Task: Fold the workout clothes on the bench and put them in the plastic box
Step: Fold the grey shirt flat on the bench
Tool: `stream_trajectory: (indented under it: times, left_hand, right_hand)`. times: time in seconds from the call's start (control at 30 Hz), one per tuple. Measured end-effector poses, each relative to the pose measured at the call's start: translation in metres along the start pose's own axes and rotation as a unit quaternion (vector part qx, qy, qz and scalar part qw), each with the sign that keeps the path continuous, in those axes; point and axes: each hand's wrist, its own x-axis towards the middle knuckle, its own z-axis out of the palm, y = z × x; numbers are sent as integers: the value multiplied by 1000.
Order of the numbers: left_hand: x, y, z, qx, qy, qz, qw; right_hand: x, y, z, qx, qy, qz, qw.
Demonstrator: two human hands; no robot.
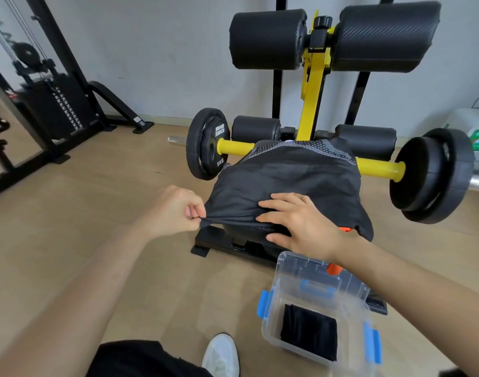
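A dark grey workout shirt (287,178) with dotted grey shoulder panels lies spread over the black bench (249,231). My left hand (175,210) pinches the shirt's near left corner and pulls it sideways off the bench edge. My right hand (300,221) lies flat with fingers spread on the shirt's near edge, pressing it down. On the floor at the lower right stands the clear plastic box (271,317) with blue latches, its lid (322,273) leaning open behind it. A folded black garment (309,331) lies inside on the bottom.
A yellow bar with black weight plates (207,144) crosses behind the bench, under black roller pads (268,39). A weight-stack machine (56,104) stands far left. My white shoe (222,355) is on the wooden floor beside the box. An orange knob (333,269) shows under my right wrist.
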Motion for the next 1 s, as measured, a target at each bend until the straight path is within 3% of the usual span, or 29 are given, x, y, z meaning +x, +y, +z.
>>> stream_trajectory:
  times: [0.2, 0.5, 0.67, 0.77, 0.87, 1.0]
  left_hand:
    - [8, 31, 9, -52, 7, 73, 996]
    - [28, 75, 50, -7, 21, 185, 982]
    - [39, 75, 45, -29, 15, 175, 984]
    - [41, 76, 40, -131, 39, 120, 983]
    - [45, 78, 38, -207, 66, 72, 973]
    - [44, 82, 37, -226, 106, 59, 967]
  right_hand:
    - [-10, 11, -14, 115, 83, 21, 990]
    - [-46, 40, -48, 111, 83, 68, 988]
    - [-64, 52, -48, 103, 67, 101, 987]
    - [-65, 47, -42, 84, 69, 116, 987]
    - [-61, 42, -37, 86, 110, 144, 980]
    - [-56, 47, -39, 64, 156, 167, 971]
